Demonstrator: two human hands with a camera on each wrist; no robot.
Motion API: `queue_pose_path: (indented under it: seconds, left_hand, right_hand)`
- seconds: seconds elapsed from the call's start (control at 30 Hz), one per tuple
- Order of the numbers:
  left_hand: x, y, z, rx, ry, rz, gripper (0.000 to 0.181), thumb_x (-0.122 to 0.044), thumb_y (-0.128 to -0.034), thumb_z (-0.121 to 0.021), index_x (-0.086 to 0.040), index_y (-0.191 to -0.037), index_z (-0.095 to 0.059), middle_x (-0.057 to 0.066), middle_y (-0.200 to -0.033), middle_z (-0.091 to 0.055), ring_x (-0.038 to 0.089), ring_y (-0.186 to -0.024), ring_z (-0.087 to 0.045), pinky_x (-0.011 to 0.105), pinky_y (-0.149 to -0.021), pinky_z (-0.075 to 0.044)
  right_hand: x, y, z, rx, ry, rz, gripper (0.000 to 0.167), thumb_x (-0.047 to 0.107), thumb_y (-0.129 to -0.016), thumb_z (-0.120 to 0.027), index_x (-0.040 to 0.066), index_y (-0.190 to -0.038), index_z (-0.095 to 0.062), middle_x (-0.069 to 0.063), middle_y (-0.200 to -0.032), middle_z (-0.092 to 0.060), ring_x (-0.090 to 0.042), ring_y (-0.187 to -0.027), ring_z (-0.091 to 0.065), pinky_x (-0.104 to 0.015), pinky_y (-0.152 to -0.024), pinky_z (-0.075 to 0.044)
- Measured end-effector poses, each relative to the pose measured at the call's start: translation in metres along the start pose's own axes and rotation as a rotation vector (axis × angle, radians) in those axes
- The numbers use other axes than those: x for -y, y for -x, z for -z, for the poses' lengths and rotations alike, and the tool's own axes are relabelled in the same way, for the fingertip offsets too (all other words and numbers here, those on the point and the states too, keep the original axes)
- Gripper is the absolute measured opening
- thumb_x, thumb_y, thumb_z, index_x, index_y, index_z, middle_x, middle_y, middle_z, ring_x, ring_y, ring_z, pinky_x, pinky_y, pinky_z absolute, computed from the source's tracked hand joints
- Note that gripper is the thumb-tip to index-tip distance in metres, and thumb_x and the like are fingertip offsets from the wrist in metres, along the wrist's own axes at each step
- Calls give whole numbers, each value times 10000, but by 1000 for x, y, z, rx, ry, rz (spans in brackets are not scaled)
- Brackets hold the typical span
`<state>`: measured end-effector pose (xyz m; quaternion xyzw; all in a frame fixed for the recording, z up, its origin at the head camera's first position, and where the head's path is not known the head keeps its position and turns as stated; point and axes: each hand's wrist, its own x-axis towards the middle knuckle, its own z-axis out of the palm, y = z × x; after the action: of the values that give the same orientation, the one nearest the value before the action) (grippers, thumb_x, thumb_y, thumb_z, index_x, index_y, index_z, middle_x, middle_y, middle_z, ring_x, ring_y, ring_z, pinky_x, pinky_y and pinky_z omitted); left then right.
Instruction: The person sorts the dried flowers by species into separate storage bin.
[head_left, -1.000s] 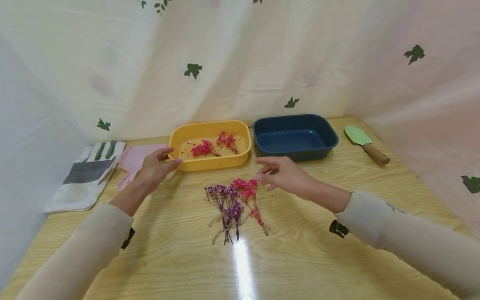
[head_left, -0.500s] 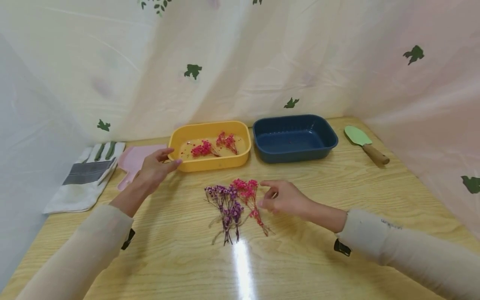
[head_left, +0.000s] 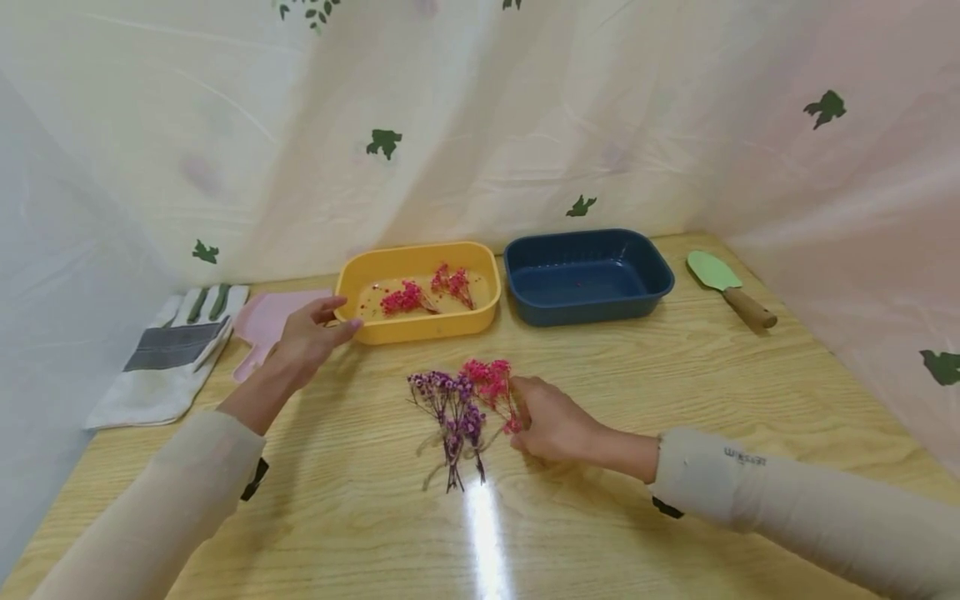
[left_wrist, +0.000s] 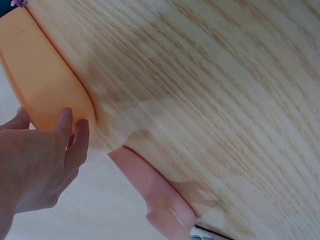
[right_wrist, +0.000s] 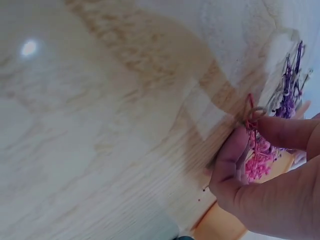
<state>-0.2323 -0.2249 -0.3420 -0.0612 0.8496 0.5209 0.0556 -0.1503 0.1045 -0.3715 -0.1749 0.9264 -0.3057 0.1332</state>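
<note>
My right hand (head_left: 555,419) pinches the tied stems of a bunch of pink dried flowers (head_left: 489,379) between thumb and fingers. In the right wrist view, a twine loop (right_wrist: 256,114) shows at the fingertips. Just left of it on the table lies a bunch of purple dried flowers (head_left: 450,408), its stems toward me. My left hand (head_left: 311,337) rests against the left end of a yellow tray (head_left: 427,331), thumb and fingers spread around the corner. Inside that tray lie two pink dried flower sprigs (head_left: 407,297) and some loose petals.
A dark blue tray (head_left: 592,312) stands right of the yellow one. At far right lies a green trowel (head_left: 714,271) with a wooden handle. A pink dustpan-shaped piece (head_left: 270,321) and white-grey gloves (head_left: 176,346) lie at left. A curtain (head_left: 480,125) hangs behind.
My right hand has come down toward me from near the blue tray and taken hold of the pink flowers' stems. My left hand has stayed at the yellow tray.
</note>
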Motion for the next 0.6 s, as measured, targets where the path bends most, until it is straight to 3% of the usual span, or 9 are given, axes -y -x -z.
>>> queue_pose_path:
  seconds: [0.07, 0.13, 0.23, 0.33, 0.47, 0.6]
  left_hand:
    - [1, 0, 0, -2, -1, 0, 648, -225, -940, -637, -38, -1483, -336, 244, -1512, -292, 358, -1382, -291, 447, -1093, -348]
    - [1, 0, 0, -1, -6, 2, 651, -229, -939, -640, -39, -1483, -336, 243, -1513, -290, 359, -1381, -293, 446, -1091, -351]
    - [1, 0, 0, 2, -13, 4, 656, -236, -939, -640, -41, -1485, -333, 242, -1519, -280, 364, -1383, -290, 449, -1091, -350]
    - [0, 0, 0, 4, -24, 9, 664, -249, -937, -642, -47, -1487, -331, 237, -1521, -278, 363, -1381, -294, 450, -1090, -353]
    - [-1, 0, 1, 1, -42, 19, 667, -263, -935, -645, -59, -1488, -334, 226, -1524, -282, 360, -1381, -296, 448, -1088, -355]
    - [-1, 0, 1, 1, -24, 3, 654, -231, -937, -643, -38, -1482, -338, 235, -1517, -293, 359, -1381, -296, 445, -1090, -353]
  right_hand:
    - [-2, 0, 1, -7, 12, 26, 700, -45, -756, -704, -74, -1395, -420, -165, -1130, -568, -201, -820, -546, -357, -737, -486]
    - [-5, 0, 4, -11, 8, 63, 642, -115, -727, -633, -69, -1349, -481, -149, -1045, -601, -196, -789, -553, -334, -692, -487]
    - [-8, -1, 9, -10, 15, 117, 460, -159, -683, -562, -37, -1122, -623, -66, -818, -607, -142, -688, -508, -262, -598, -426]
    - [-11, -4, 16, 11, -18, 92, 353, -144, -728, -595, -11, -1048, -661, -18, -680, -547, -115, -608, -433, -232, -538, -351]
    - [-17, -5, 25, 13, -94, 19, 399, -58, -783, -707, -19, -1177, -656, -46, -767, -618, -118, -647, -503, -232, -526, -399]
    - [-20, -3, 32, -5, -184, -1, 460, -82, -792, -695, -22, -1242, -620, -87, -820, -621, -131, -584, -538, -248, -455, -424]
